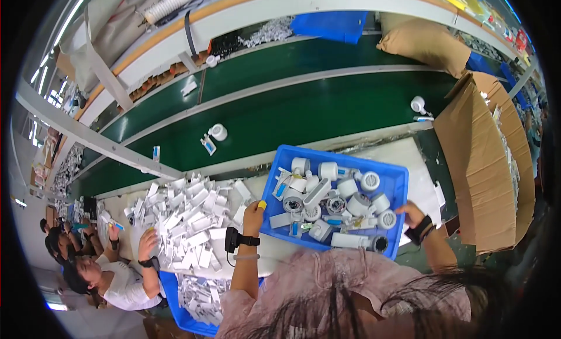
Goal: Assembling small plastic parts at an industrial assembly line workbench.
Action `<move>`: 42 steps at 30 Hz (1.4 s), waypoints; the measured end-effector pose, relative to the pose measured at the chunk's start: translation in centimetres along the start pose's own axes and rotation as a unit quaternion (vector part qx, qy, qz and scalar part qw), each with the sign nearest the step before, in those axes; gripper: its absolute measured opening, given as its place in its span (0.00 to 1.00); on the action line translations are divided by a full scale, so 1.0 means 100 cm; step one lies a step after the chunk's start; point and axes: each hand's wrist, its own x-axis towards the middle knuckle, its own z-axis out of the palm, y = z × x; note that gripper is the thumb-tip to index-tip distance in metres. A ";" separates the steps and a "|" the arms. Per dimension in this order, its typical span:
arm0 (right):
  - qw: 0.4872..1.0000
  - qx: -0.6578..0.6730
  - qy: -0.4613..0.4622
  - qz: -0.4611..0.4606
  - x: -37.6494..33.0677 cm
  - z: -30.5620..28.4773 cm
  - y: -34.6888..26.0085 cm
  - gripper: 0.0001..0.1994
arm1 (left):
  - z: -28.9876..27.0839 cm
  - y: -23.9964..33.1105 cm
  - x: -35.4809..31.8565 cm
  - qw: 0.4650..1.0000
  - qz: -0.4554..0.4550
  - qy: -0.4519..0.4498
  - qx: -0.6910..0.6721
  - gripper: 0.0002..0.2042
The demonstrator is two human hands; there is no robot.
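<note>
A blue plastic bin [400, 184] sits in front of me, tilted on the white worktop. It holds several white round fan-like housings [370, 181] with slotted faces, along with white handle-shaped pieces [317, 193]. My left hand [255, 215], a yellow cover on one fingertip, grips the bin's left side. At the opposite side, my right hand [412, 213] has its fingers curled over the rim. Both wrists wear black straps, and the left one carries a small black box. The undersides of both grips are hidden.
Left of the bin lies a heap of white plastic parts [196, 219], with another blue bin [184, 321] of them below. Beyond runs a green conveyor [327, 102] carrying a few white assemblies [217, 132]. A cardboard box [476, 169] stands right. A co-worker [125, 286] works at left.
</note>
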 end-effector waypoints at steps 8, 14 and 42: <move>0.923 -0.373 0.091 0.038 0.015 0.037 -0.078 0.31 | -0.014 0.020 -0.060 0.966 0.029 -0.003 0.258 0.13; 0.676 -0.663 0.232 -0.224 0.000 0.082 -0.066 0.21 | 0.018 0.051 -0.030 0.916 0.277 0.063 0.284 0.24; 0.803 -0.413 -0.215 -0.371 0.047 0.274 -0.037 0.12 | 0.013 0.165 -0.070 0.955 0.198 -0.216 -0.050 0.13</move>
